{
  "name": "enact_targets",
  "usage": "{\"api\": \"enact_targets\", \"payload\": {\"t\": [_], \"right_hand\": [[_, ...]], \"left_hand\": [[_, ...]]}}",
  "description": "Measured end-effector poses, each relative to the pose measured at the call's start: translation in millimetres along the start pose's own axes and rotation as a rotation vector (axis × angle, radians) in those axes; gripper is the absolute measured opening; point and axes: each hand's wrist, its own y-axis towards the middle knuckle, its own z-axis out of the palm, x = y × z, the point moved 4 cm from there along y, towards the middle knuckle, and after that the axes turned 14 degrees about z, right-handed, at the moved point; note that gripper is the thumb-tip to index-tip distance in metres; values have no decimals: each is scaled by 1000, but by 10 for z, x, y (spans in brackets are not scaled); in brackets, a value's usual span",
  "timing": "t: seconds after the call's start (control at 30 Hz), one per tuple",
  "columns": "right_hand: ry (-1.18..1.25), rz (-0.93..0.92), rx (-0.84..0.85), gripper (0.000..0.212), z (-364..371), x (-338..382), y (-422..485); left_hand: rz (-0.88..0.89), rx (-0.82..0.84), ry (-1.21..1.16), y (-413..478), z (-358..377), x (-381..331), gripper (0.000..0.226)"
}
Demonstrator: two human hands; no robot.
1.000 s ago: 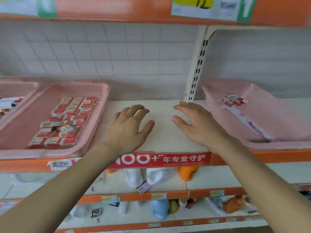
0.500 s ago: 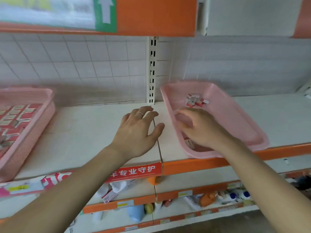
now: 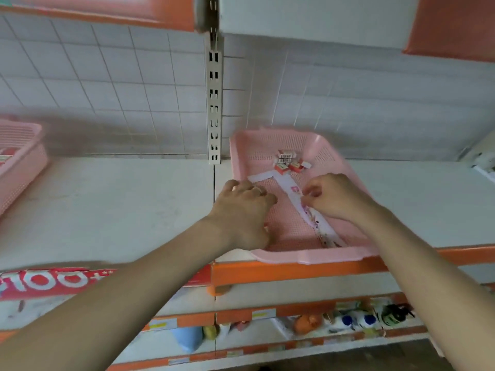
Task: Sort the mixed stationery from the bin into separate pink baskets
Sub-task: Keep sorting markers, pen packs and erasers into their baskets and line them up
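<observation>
A pink basket (image 3: 308, 257) sits on the shelf right of centre. At its back lie several small red and white boxes (image 3: 289, 160). Long white printed strips (image 3: 288, 188) run along its floor. My right hand (image 3: 334, 198) is inside the basket, its fingers curled and pinching one strip near the middle. My left hand (image 3: 243, 210) rests over the basket's left rim, fingers bent down; whether it grips anything is hidden. Part of a second pink basket (image 3: 24, 162) with red boxes shows at the far left.
The white shelf (image 3: 120, 204) stretches between the two baskets, with an orange front edge (image 3: 281, 273) and a slotted upright post (image 3: 214, 103) behind. Lower shelves hold bottles (image 3: 356, 319) and other goods. A red label strip (image 3: 53, 281) hangs at the left front.
The view has swung right, bringing the right basket to the centre. Both hands moved from the bare shelf into that basket; my right hand now pinches a white strip.
</observation>
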Motion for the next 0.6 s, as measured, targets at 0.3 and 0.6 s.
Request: {"api": "enact_targets", "payload": {"t": [0.3,0.6], "right_hand": [[-282,70,65,21,284,-166,494],[-218,-56,52,16,91,-133,802]], "left_hand": [[-222,445,187,467,173,-267,37],[-330,193,-175,672,-23,-146,42]]}}
